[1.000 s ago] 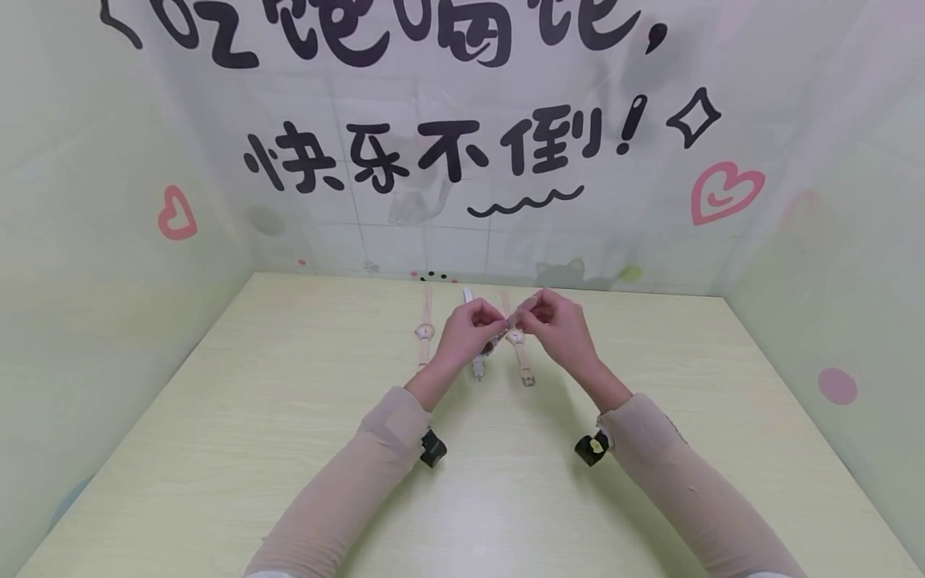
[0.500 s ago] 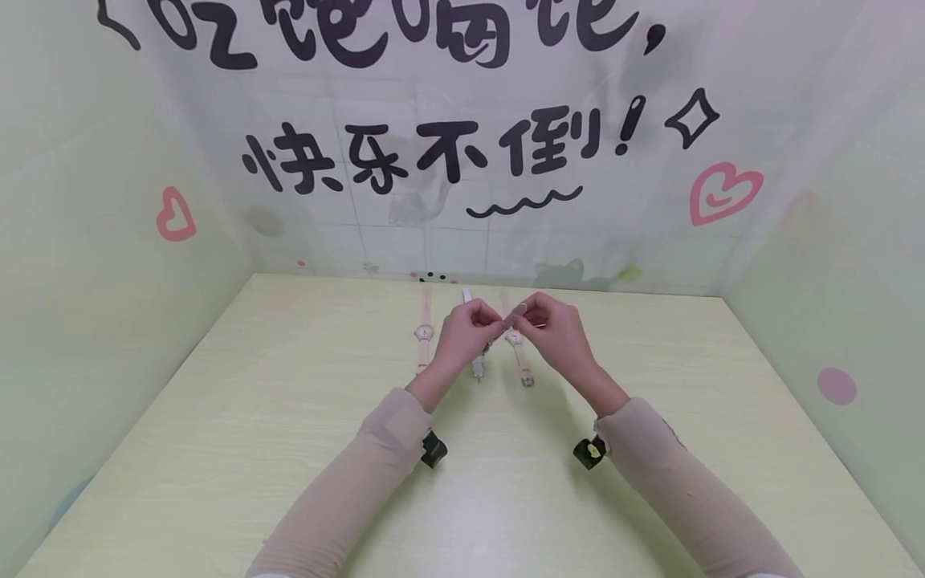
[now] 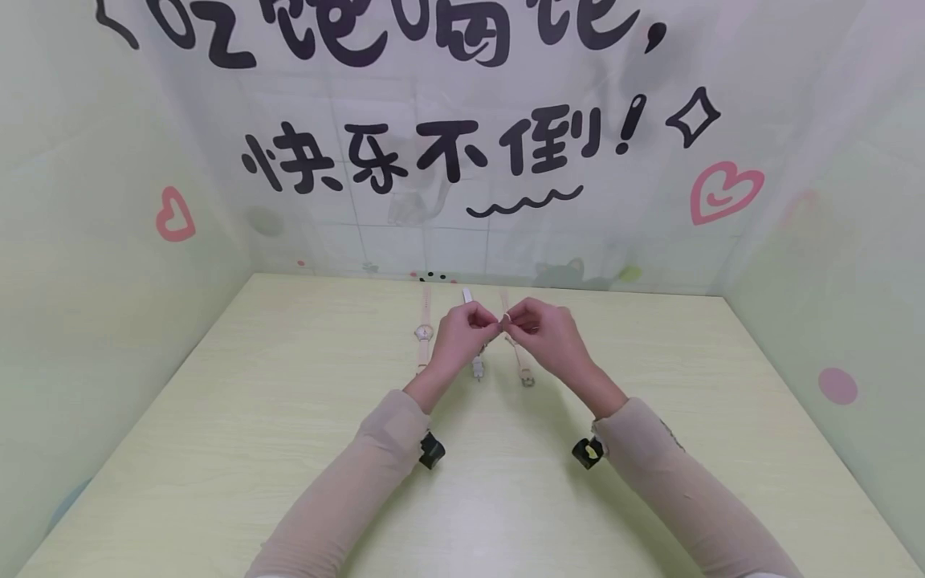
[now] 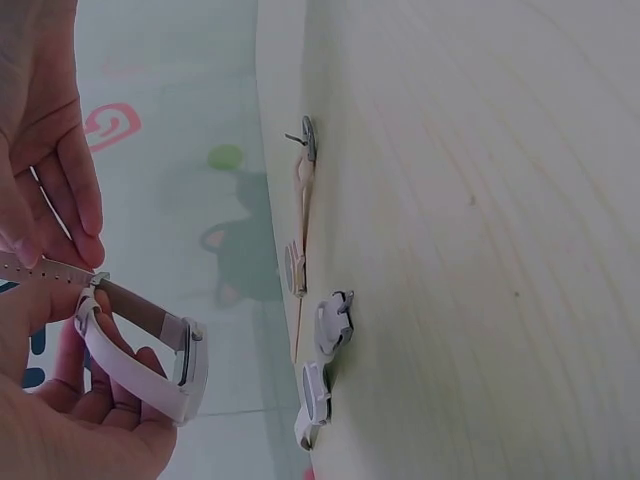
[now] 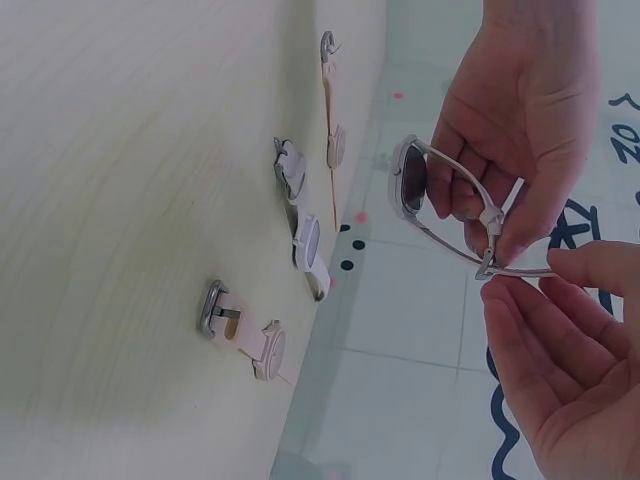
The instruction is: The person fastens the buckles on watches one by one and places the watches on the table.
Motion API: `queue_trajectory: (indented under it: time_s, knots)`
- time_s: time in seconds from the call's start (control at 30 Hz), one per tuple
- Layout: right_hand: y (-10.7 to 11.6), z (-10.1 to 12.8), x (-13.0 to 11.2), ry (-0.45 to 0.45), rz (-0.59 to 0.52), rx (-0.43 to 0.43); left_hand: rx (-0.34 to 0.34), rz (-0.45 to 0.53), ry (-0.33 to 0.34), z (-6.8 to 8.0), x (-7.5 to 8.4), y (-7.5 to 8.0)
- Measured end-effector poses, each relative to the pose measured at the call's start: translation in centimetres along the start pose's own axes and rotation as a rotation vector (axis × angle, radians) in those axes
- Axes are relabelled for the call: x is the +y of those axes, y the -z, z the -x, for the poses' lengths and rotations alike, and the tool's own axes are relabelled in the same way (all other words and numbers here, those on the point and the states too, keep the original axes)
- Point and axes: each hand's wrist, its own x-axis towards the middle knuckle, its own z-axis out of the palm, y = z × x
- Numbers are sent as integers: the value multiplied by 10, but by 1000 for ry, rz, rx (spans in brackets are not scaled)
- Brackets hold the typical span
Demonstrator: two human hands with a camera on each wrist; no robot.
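A wristwatch with a pale strap (image 4: 130, 368) is held up off the table, its strap bent into a loop and passed through the buckle (image 5: 487, 264). My left hand (image 3: 457, 333) pinches the strap by the buckle, thumb and index finger on it. The right hand (image 3: 551, 331) pinches the strap's free end between thumb and fingers, close against the left fingertips. In the right wrist view the dark watch face (image 5: 412, 178) hangs beside the left fingers. From the head view the hands hide most of this watch.
Three more watches lie flat beneath and beside the hands: a pink-strapped one (image 3: 424, 332) at left, a white one (image 5: 307, 243) in the middle, another pink one (image 5: 270, 352) at right. A printed cloth wall (image 3: 303, 233) stands behind the table (image 3: 289, 385).
My right hand has moved slightly left and down, bringing its fingertips up to the left hand's. Less of the strap end shows between them. The left hand has barely shifted.
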Motion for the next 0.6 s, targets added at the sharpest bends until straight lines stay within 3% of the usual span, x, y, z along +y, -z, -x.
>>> queue_trajectory:
  time_s: [0.33,0.6]
  knots:
    - [3,-1,4,14,-25,-44,-35,58,26,-1,0,0]
    - [5,-2,10,-15,-102,-7,-145,71,12,-1,4,4]
